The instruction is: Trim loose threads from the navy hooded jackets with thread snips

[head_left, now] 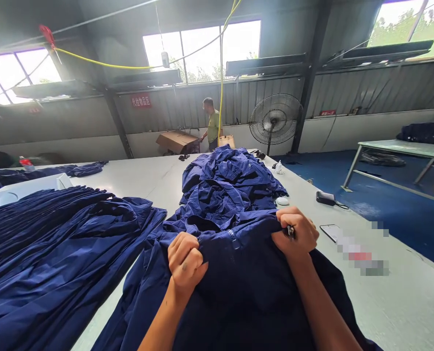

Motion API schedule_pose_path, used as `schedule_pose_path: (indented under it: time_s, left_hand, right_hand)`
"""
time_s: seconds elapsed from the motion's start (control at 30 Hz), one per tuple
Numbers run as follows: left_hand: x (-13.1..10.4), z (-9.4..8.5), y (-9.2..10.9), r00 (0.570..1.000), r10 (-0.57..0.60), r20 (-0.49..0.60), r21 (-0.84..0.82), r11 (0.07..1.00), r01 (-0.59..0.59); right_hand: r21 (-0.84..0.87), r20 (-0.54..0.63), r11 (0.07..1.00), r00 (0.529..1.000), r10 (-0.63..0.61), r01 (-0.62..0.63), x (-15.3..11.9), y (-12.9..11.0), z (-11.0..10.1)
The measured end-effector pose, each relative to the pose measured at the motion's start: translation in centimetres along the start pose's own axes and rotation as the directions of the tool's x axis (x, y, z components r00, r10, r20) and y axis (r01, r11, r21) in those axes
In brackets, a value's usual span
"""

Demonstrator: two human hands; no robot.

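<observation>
A navy blue garment (246,287) hangs between my two hands at the near side of the table, with a small label (233,239) at its neckline. My left hand (185,258) is closed on the garment's left shoulder area. Closed around the opposite shoulder area is my right hand (297,230). A small dark metal object (291,231) pokes out from the right-hand fingers; its kind is mostly hidden. Just beyond the neckline, a heap of crumpled navy garments (227,175) lies on the table.
Layered navy garments (56,253) cover the left side of the white table (395,302). On the right lie a phone (330,233) and a black case (325,198). A fan (274,122) and a person (213,124) beside a cardboard box (178,141) are farther back.
</observation>
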State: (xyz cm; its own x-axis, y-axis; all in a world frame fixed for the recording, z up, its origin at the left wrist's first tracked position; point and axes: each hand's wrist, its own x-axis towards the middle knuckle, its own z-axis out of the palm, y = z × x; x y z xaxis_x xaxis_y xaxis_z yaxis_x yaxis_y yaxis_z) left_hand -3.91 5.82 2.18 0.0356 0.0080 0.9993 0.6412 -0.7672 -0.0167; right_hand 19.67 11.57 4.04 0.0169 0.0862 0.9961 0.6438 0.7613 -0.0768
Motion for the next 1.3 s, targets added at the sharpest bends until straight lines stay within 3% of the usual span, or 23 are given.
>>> schedule_pose_path:
  time_s: [0.4,0.53,0.63,0.7,0.83,0.9,0.97,1.03,1.1,1.13,1.2,1.3]
  left_hand:
    - [0.2,0.5,0.4,1.0,0.009,-0.011,-0.038,0.999,-0.01]
    - [-0.5,1.0,-0.9,0.997,-0.06,0.043,-0.091,0.994,0.064]
    - [-1.0,1.1,-2.6,0.946,-0.239,0.22,-0.079,0.962,0.262]
    - [-1.2,0.8,-3.7,0.854,-0.4,0.332,-0.005,0.905,0.426]
    - [-0.8,0.3,-4.7,0.632,-0.632,0.448,0.119,0.743,0.658]
    - [-0.4,0.2,-4.6,0.574,-0.644,0.505,0.112,0.709,0.697]
    - [0.0,0.3,-4.3,0.555,-0.593,0.583,0.053,0.71,0.703]
    - [0.3,0.3,-4.1,0.508,-0.556,0.657,0.001,0.675,0.738]
    - [0.2,0.3,-4.2,0.414,-0.591,0.692,-0.004,0.571,0.821]
    - [0.1,0.3,-4.2,0.361,-0.626,0.691,0.001,0.5,0.866]
    - [-0.2,0.3,-4.4,0.259,-0.686,0.68,-0.013,0.342,0.94]
    - [-0.6,0.4,-4.4,0.134,-0.705,0.697,-0.069,0.121,0.99]
  right_hand:
    - [0.026,-0.072,0.999,0.997,-0.034,0.036,-1.3,0.6,1.0]
    - [0.037,-0.005,0.999,1.0,-0.012,0.012,-1.0,1.0,1.3]
    - [0.043,0.162,0.998,0.986,0.041,-0.048,-0.2,1.3,1.4]
    - [0.038,0.292,0.989,0.948,0.126,-0.143,0.3,1.4,1.5]
    - [0.035,0.478,0.911,0.807,0.346,-0.411,1.0,1.0,1.7]
    - [0.032,0.58,0.836,0.692,0.43,-0.547,1.2,0.6,1.9]
    - [0.009,0.711,0.736,0.522,0.471,-0.677,1.5,0.1,1.9]
    - [-0.037,0.834,0.632,0.324,0.446,-0.774,1.7,-0.2,1.9]
    - [-0.082,0.918,0.558,0.155,0.364,-0.826,1.9,-0.2,1.6]
    - [-0.098,0.94,0.532,0.097,0.326,-0.841,1.8,0.0,1.5]
    - [-0.108,0.957,0.491,0.042,0.286,-0.864,1.5,0.5,1.2]
    - [-0.087,0.949,0.436,0.059,0.31,-0.896,0.7,1.5,1.3]
